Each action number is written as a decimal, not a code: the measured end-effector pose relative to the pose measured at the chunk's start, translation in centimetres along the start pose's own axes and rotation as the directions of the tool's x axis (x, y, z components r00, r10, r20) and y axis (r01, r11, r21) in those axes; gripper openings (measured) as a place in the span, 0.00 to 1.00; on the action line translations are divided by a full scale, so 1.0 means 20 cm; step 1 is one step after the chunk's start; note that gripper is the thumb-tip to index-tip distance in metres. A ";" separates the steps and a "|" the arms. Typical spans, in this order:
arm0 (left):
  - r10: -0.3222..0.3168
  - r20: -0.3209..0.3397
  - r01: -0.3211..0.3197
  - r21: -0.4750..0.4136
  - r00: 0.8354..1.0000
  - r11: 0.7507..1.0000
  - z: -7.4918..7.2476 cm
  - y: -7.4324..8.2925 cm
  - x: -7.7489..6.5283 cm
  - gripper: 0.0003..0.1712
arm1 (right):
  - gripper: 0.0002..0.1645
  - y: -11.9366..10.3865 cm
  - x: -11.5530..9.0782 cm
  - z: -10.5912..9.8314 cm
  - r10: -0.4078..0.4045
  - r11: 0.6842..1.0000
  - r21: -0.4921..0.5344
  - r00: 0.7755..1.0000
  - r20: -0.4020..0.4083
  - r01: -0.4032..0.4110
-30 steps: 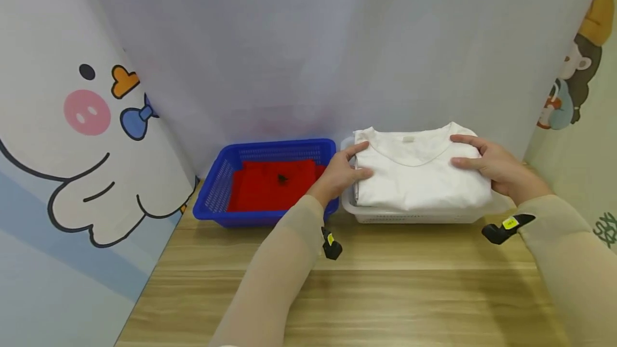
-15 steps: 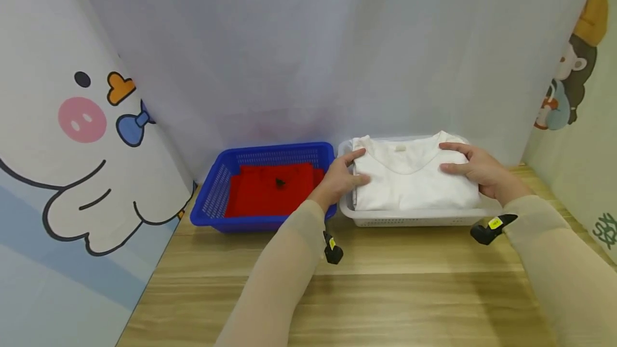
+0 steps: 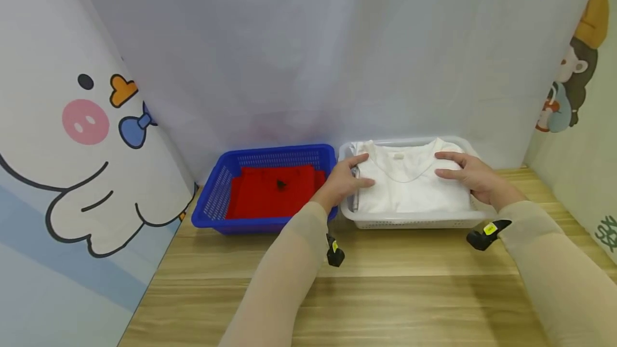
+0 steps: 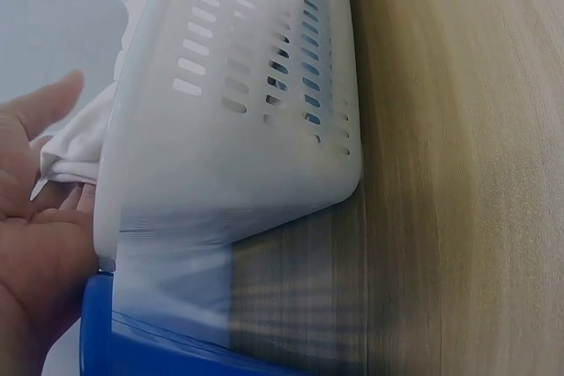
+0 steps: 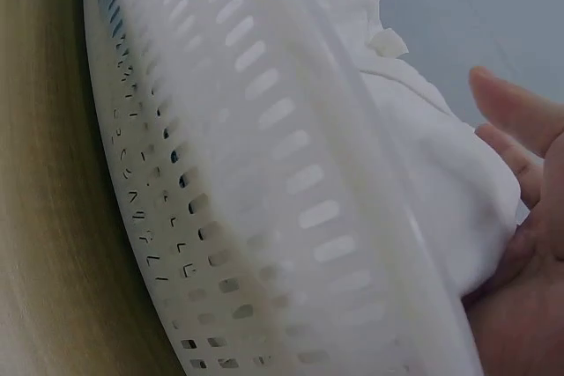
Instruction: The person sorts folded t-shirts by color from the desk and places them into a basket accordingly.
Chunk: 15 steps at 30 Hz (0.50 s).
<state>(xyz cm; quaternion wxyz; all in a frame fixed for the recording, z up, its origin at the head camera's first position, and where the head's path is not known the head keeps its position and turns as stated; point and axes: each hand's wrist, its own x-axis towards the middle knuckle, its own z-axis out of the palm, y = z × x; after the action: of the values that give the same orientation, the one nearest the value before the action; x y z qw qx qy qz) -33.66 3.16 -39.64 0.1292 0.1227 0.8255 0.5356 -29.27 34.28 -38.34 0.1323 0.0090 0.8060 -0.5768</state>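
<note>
A folded white T-shirt (image 3: 407,189), its neckline toward the back, lies in the white perforated basket (image 3: 419,219). My left hand (image 3: 337,182) holds its left end, thumb and forefinger over the top; in the left wrist view other fingers (image 4: 77,198) reach below the cloth while the thumb (image 4: 53,103) stands slightly off it. The right end is held by my right hand (image 3: 477,178), with thumb and forefinger spread over the top. In the right wrist view the right palm (image 5: 529,297) is against the shirt's rounded side, and its lower fingers are mostly hidden.
A blue perforated basket (image 3: 207,221) holding folded red cloth (image 3: 272,194) stands close to the white basket's left side. Both baskets are on a wooden table (image 3: 409,293) before a pale curtain (image 3: 299,52). A printed wall panel (image 3: 38,218) is at left.
Both hands have lowered the T-shirt into the white basket, whose back rim has come into view. My right hand has moved inward to the left, and the shirt looks narrower. The red cloth stays put.
</note>
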 end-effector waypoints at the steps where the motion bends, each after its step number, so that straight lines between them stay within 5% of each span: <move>1: 0.004 0.005 -0.004 0.001 1.000 1.000 0.00 0.00 0.00 0.41 | 0.51 0.00 0.00 0.00 -0.002 1.000 0.003 1.000 0.002 0.002; 15: 0.029 0.047 -0.025 -0.077 0.998 0.997 0.00 -0.01 -0.01 0.47 | 0.48 -0.01 -0.05 0.00 -0.067 0.997 0.039 0.997 0.027 0.066</move>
<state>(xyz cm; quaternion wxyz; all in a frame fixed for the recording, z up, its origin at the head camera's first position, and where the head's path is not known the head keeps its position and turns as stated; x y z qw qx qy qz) -33.46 2.94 -39.78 0.1461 0.1415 0.7995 0.5652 -28.38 34.32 -38.03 0.1241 -0.0236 0.7927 -0.5964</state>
